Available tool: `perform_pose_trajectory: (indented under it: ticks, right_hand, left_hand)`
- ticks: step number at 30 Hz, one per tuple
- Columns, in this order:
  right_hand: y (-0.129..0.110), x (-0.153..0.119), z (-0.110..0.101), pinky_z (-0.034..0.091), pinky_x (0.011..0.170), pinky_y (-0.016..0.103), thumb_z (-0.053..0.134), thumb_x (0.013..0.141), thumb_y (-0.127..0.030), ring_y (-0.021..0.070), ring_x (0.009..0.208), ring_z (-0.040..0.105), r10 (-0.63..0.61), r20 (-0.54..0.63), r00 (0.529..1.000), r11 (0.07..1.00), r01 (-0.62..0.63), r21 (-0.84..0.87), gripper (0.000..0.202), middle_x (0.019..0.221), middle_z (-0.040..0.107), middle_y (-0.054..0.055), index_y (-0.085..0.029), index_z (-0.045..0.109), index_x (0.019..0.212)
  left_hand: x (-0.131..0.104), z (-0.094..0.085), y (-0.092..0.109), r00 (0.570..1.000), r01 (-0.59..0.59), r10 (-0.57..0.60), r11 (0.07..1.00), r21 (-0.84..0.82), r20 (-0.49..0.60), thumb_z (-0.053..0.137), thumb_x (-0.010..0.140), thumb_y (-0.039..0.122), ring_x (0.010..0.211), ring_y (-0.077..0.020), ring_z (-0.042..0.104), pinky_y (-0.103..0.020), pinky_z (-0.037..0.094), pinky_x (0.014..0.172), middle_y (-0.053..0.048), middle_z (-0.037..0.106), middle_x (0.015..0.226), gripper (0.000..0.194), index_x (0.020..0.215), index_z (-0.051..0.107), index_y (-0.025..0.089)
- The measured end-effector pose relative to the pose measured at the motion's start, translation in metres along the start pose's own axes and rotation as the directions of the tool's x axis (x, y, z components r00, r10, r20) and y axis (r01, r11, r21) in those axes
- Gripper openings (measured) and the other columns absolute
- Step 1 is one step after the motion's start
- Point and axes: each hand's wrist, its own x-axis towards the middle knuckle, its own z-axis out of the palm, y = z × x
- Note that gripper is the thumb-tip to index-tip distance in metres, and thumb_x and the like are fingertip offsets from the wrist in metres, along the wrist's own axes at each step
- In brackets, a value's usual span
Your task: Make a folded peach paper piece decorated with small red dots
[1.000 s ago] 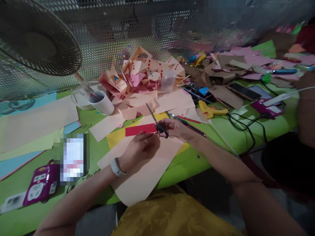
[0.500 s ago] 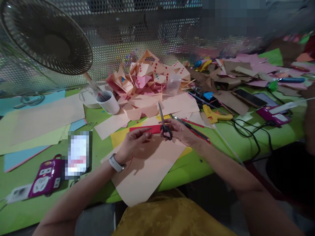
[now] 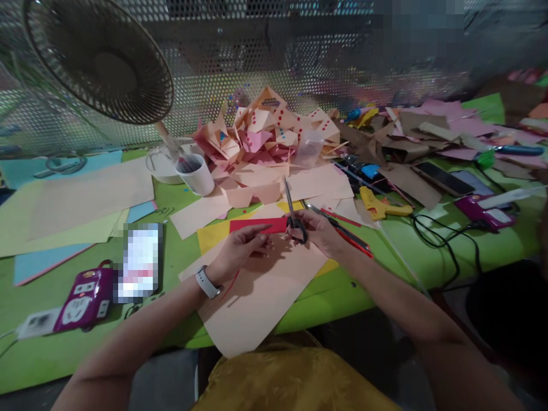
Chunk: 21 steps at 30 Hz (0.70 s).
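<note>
In the middle of the head view my right hand point(image 3: 314, 228) is closed around a pair of dark-handled scissors point(image 3: 290, 197), its fingers at the handles and the blades pointing up and away from me. My left hand point(image 3: 244, 251), with a white watch on its wrist, hovers to the left of the scissors. Its thumb and fingers are drawn together; anything between them is too small to make out. Just behind my left fingers lies a red paper strip point(image 3: 252, 224), over yellow paper point(image 3: 209, 240). Below both hands is a large peach paper sheet point(image 3: 252, 311).
A heap of folded peach paper pieces point(image 3: 261, 131) stands at the back. Around it are a white cup point(image 3: 199, 180), a fan point(image 3: 115, 71), a yellow glue gun point(image 3: 381, 204) with cables, and a craft knife point(image 3: 342, 228). A phone point(image 3: 141, 262) and purple power strip point(image 3: 88, 299) lie left.
The view has shifted slightly, so most things sit a little farther right. My left fingers have loosened and lowered a bit relative to the red strip. The scissors stay in my right hand.
</note>
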Motion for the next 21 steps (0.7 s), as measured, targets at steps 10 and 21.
perform_pose_trajectory:
  ticks: [10,21]
  right_hand:
    - [0.005,-0.001,-0.004,0.052,0.053,0.023,0.090,0.061,-0.035,0.0134,0.067,0.067,0.144,0.054,0.988,0.989,-0.142,-0.036,0.052,0.084,0.069,0.002,-0.019,0.066,0.105]
    - [-0.009,-0.007,-0.008,0.050,0.053,0.029,0.085,0.064,-0.050,0.0132,0.055,0.060,0.260,0.069,0.963,0.943,-0.238,-0.231,0.047,0.070,0.065,0.001,-0.019,0.065,0.093]
  left_hand:
    - [0.004,-0.003,-0.008,1.000,0.018,-0.018,0.997,-0.074,0.000,0.084,0.070,0.046,0.071,-0.0130,0.069,-0.022,0.054,0.064,-0.006,0.075,0.084,0.043,0.093,0.066,0.015]
    - [0.011,-0.010,-0.012,1.000,0.007,-0.008,0.997,-0.076,-0.001,0.079,0.075,0.050,0.068,-0.0136,0.069,-0.024,0.055,0.060,-0.006,0.075,0.086,0.039,0.089,0.064,0.016]
